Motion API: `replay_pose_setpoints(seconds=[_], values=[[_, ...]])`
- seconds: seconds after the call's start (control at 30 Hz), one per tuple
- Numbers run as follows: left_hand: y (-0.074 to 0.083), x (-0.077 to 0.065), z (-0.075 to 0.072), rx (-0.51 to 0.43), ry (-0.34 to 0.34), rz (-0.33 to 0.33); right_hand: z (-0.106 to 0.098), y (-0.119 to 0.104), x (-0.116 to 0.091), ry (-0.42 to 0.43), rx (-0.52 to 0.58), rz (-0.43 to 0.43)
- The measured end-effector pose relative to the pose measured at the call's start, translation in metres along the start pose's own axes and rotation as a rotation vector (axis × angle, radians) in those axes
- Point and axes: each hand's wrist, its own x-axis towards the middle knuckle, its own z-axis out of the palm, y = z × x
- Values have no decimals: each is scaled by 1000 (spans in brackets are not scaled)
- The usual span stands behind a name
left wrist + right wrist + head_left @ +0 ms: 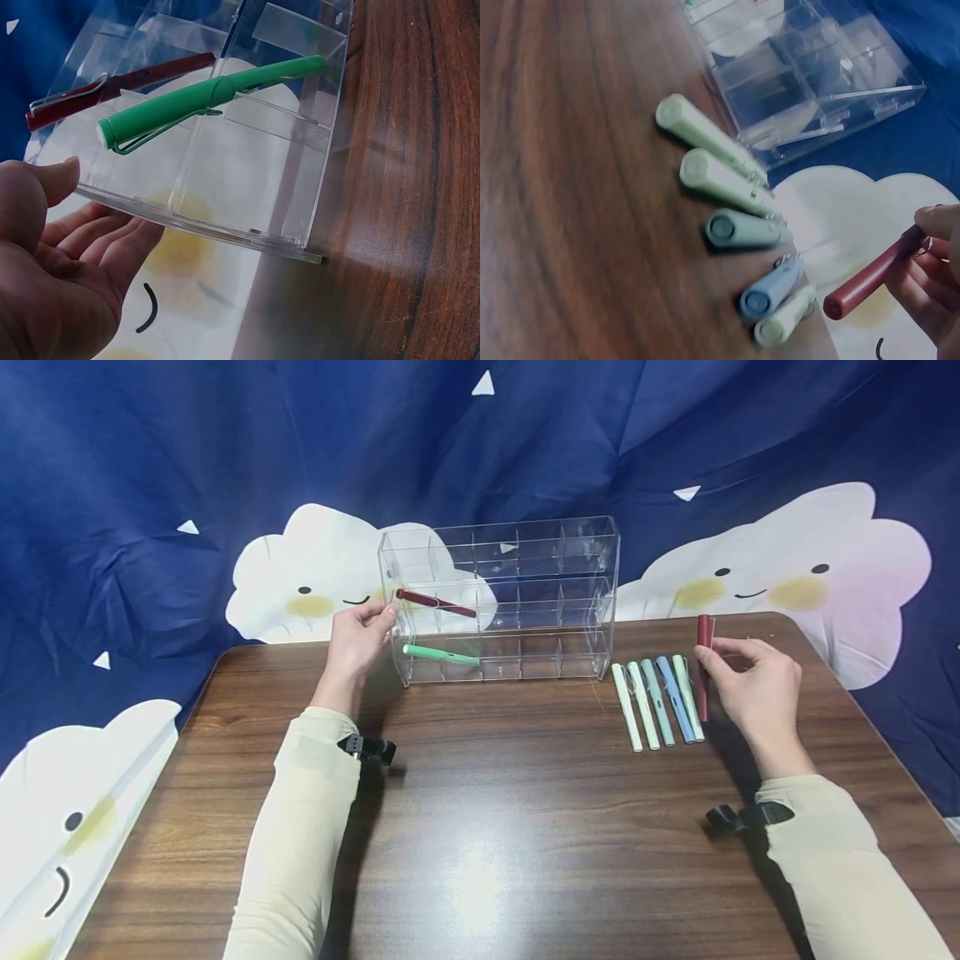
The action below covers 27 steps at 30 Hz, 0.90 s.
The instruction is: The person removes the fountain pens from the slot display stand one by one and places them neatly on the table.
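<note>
A clear acrylic organizer (498, 610) with tiered compartments stands at the back of the table. My left hand (358, 639) grips its left side wall, thumb in front and fingers around the outer side, as the left wrist view shows. A dark red pen (437, 602) lies across the middle tier and a bright green pen (210, 96) lies across the bottom tier, both at the left. On the right, my right hand (757, 681) pinches another dark red pen (870, 279) between thumb and fingers. It is held beside a row of several pens (652, 703).
The row holds pale green, teal and blue pens lying side by side on the brown wooden table (480, 793). A blue curtain (525, 435) with white cloud faces hangs behind. Black straps (367, 748) circle both wrists.
</note>
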Motion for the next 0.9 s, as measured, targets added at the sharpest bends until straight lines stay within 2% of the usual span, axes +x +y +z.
replay_pose_setpoints(seconds=[0.37, 0.57, 0.7, 0.9], values=[[1, -2, -1, -14, 0, -3, -1, 22, 1, -160, -83, 101], [2, -1, -1, -16, 3, -11, 1, 32, 5, -245, -132, 87], [2, 0, 0, -4, 1, -2, 2, 38, 10, -317, -165, 112], [1, 0, -1, 0, -1, -4, 4, 45, 11, -371, -212, 128]])
